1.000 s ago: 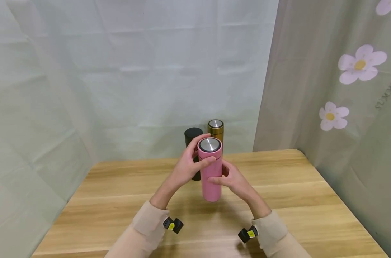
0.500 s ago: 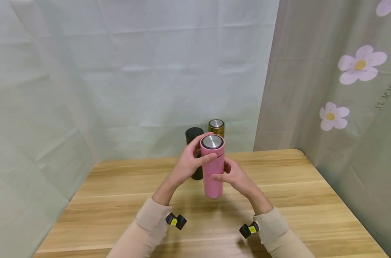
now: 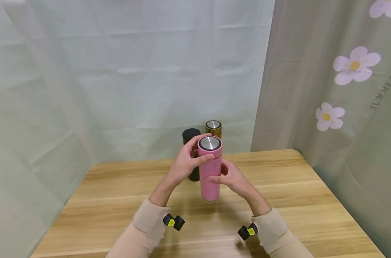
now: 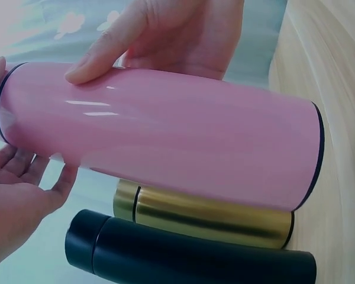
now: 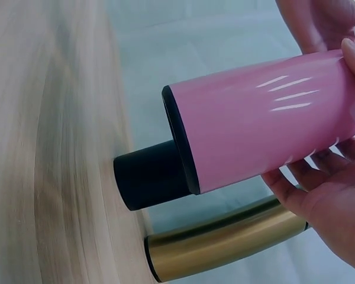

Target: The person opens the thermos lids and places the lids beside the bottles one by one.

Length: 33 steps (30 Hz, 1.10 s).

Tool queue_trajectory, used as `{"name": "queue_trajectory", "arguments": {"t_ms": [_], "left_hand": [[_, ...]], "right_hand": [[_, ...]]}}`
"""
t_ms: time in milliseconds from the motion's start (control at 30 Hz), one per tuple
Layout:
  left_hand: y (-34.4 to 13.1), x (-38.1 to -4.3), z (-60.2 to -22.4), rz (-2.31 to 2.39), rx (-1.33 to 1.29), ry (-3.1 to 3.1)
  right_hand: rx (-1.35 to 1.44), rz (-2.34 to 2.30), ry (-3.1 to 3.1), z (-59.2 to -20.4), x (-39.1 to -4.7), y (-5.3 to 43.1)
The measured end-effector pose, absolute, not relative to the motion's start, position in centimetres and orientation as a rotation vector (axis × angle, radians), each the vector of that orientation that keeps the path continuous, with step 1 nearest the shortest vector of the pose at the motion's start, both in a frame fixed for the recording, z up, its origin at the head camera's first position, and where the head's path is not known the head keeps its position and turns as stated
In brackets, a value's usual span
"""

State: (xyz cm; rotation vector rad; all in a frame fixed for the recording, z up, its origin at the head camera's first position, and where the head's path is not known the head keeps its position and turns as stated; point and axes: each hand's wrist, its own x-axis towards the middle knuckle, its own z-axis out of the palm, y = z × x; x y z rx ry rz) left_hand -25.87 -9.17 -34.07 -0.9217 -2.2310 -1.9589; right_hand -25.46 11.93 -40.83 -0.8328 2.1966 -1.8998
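A pink thermos bottle [image 3: 210, 179] with a steel-topped lid [image 3: 210, 143] is held nearly upright by both hands, its base raised off the table. My left hand [image 3: 185, 162] grips it around the lid end, thumb across the front. Lower down, on the body, my right hand [image 3: 233, 180] holds it from the right side with the thumb [image 4: 92, 65] in front. The black base rim [image 5: 180, 139] shows in the right wrist view. Behind the pink bottle stand a black thermos [image 4: 189, 251] and a gold thermos [image 5: 225, 239], both partly hidden in the head view.
The wooden table [image 3: 118, 204] spreads out on both sides of the bottles. A pale cloth [image 3: 150, 71] hangs behind the table's far edge, and a flower-printed curtain [image 3: 295, 89] hangs at the right.
The pink bottle rises a touch and then returns to about the same height. Both hands keep their hold. The head view has shifted slightly.
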Motion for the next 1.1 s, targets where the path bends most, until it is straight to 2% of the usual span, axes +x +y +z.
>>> {"name": "queue_trajectory", "arguments": {"t_ms": [1100], "left_hand": [[-8.57,-25.74,-34.22,-2.022,-0.842,-2.224]], "right_hand": [[-0.824,-1.899,2.252,-41.11,-25.53,12.29]]}}
